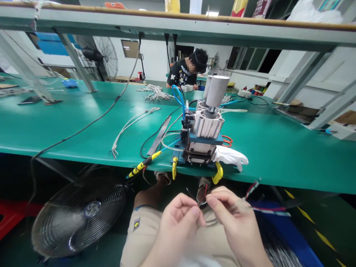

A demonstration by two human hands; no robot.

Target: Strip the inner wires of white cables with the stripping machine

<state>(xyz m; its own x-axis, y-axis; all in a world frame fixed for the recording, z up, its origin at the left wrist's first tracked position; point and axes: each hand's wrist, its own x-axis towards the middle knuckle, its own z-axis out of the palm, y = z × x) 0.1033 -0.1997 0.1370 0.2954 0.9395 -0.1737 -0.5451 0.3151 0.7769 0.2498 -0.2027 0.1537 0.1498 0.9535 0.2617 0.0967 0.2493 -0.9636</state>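
Above my lap, my left hand (180,220) pinches thin wires between thumb and fingertips. My right hand (237,220) is closed beside it on the same stripped cable end, where red and dark wires (205,192) fan out between the hands. A grey cable (213,222) loops below the fingers. More coloured wire ends (272,210), red, white and dark, stick out past my right hand; the point where they are held is hidden. Just beyond, at the bench edge, stands a pneumatic press (207,128) with two metal cylinders.
On the green bench (264,148) lie a grey cable (126,126), a steel ruler (159,136), a white glove (230,157) and a cable bundle (155,92). A floor fan (80,215) stands at left, a blue bin (292,237) of cables at right. Another person (185,72) sits opposite.
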